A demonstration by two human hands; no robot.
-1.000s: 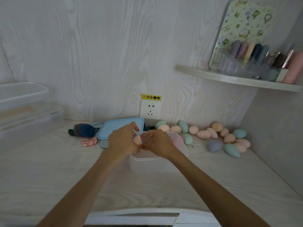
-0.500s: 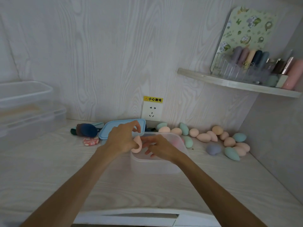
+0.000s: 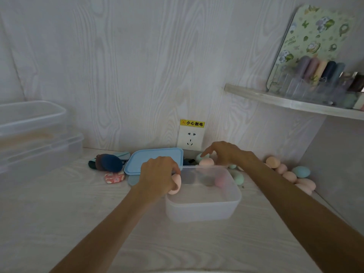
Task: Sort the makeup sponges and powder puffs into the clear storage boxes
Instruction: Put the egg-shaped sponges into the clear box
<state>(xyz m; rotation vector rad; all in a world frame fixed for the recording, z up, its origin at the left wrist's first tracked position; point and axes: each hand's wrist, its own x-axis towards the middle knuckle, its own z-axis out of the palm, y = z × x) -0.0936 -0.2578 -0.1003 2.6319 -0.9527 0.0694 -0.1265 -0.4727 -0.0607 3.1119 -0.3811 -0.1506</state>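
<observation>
the clear storage box (image 3: 204, 211) sits open on the counter in front of the wall socket (image 3: 190, 139), and everything here is best placed from it. the left hand (image 3: 158, 177) is at the box's near-left corner with its fingers curled round a peach makeup sponge (image 3: 175, 186), which hangs right over the rim with its long axis roughly upright; i'd say it only needs to travel a little to the right and down to land inside, where a pink sponge (image 3: 221, 179) already lies against the far right wall. the right hand (image 3: 223, 152) is beyond the box's far edge, fingers loosely spread and pointing left, the forefinger touching or nearly touching a mint sponge (image 3: 200, 157) with a peach one (image 3: 206, 162) just beside it; it holds nothing as far as i can see. those two lie to the left of that hand's fingertips, so it is clearly the nearer hand for them. more loose sponges (image 3: 289, 175) trail off to the right of the box, the blue lid (image 3: 155, 159) rests behind its left side, and dark powder puffs (image 3: 109, 162) lie left of the lid.
</observation>
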